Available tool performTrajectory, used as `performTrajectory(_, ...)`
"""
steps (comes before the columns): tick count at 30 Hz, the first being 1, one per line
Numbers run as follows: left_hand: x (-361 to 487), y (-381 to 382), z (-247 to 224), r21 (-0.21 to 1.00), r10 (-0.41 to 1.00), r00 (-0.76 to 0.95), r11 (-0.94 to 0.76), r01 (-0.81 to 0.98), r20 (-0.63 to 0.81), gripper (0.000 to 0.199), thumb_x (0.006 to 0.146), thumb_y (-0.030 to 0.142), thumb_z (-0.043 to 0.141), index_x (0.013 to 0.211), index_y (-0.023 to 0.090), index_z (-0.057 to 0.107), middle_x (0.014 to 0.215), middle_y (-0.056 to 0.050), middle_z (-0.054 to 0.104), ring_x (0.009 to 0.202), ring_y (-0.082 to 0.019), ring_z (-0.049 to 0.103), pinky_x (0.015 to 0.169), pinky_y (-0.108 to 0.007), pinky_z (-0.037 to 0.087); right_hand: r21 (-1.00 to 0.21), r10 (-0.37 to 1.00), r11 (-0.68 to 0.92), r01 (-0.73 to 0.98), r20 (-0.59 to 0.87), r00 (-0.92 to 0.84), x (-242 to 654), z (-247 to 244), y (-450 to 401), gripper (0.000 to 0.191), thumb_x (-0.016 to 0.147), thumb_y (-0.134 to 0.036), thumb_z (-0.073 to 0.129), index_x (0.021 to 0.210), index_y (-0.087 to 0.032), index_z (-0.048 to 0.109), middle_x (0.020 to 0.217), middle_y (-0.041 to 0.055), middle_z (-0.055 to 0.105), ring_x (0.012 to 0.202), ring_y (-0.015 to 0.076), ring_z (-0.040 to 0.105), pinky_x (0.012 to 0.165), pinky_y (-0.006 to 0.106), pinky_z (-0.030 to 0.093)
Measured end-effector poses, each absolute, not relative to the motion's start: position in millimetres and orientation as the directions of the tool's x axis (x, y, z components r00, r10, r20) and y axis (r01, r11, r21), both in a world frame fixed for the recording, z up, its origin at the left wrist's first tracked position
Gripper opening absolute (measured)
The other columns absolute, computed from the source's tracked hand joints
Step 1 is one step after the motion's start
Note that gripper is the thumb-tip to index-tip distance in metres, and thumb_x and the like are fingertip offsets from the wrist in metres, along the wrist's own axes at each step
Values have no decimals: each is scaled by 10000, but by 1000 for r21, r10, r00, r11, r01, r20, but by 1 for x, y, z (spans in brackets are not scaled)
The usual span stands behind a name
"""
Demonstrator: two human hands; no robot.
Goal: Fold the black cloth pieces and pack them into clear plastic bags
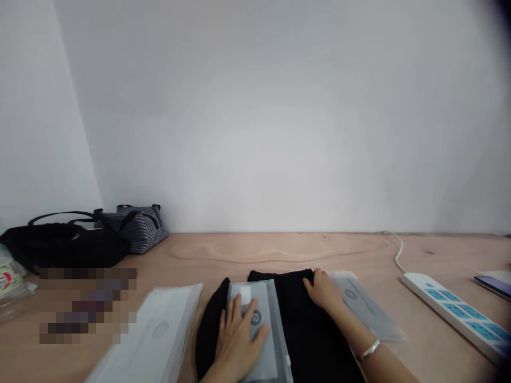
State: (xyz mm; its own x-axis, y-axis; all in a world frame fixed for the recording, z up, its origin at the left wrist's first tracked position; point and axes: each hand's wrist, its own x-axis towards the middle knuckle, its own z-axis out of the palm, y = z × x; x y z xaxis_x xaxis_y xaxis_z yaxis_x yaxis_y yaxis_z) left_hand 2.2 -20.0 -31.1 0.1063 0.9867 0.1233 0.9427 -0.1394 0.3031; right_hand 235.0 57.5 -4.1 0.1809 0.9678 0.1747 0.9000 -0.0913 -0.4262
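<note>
My left hand (237, 340) lies flat with its fingers spread on a frosted plastic zip bag (259, 330), which rests on folded black cloth (307, 330). The bag has a round dark logo, partly covered by my fingers. My right hand (323, 291) rests on the far edge of the black cloth, holding nothing visible. Just beyond it, another frosted bag (359, 303) lies partly under my right forearm. A third frosted bag (154, 335) lies flat on the table to the left of the cloth.
A black handbag (64, 247) and a striped bag (139, 229) stand at the far left of the wooden table (255, 255). A pixelated patch (88, 306) hides the table nearby. On the right lie a white power strip (455, 314) with its cable and a phone (493, 284).
</note>
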Motion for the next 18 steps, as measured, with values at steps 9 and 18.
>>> performTrajectory(9,-26,-9,-28,558,950,-27,-159,815,310,596,623,33,437,1211,130,462,1263,-112,438,1170,-218,419,967,-327,347,-128,924,375,918,131,-359,214,-18,21,570,832,-536,367,1322,-246,349,1373,109,334,1262,308,241,997,507,124)
performTrajectory(18,-94,-15,25,926,978,-159,-65,371,132,521,658,443,535,1094,158,521,888,-43,682,709,-216,651,582,-273,520,-124,921,385,915,107,-373,218,-22,20,580,840,-570,296,1350,-296,272,1405,78,277,1280,289,212,1009,507,95)
